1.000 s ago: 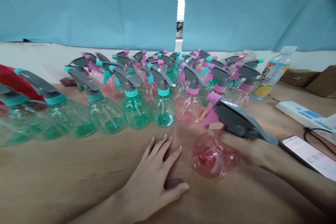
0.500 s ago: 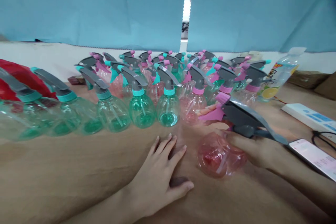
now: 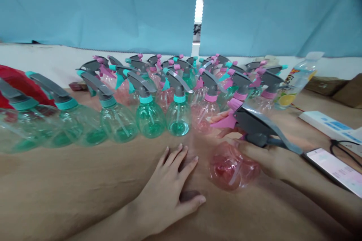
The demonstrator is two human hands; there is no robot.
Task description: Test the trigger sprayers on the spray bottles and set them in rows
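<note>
My right hand [image 3: 263, 158] is wrapped round the neck of a pink spray bottle [image 3: 234, 167] with a grey head and pink trigger. The bottle leans to the right, its nozzle pointing up and left. Some fingers show behind the pink trigger; the rest are hidden by the head. Flat on the brown table [image 3: 93, 188], my left hand [image 3: 166, 192] lies with fingers spread and nothing in it. Just beyond it stand a green spray bottle [image 3: 151, 118] and a clear green-tinted spray bottle [image 3: 178, 118], both with turquoise collars.
Several more green and pink spray bottles fill the back in rows. A labelled drink bottle [image 3: 296, 81], a white power strip [image 3: 330, 124] and a phone [image 3: 333, 169] lie or stand at the right. Something red [image 3: 22, 83] is at the far left; a blue cloth [image 3: 98, 11] hangs behind.
The whole view has shifted slightly, so things appear a little further left. Both hands and the pink spray bottle keep almost the same pose.
</note>
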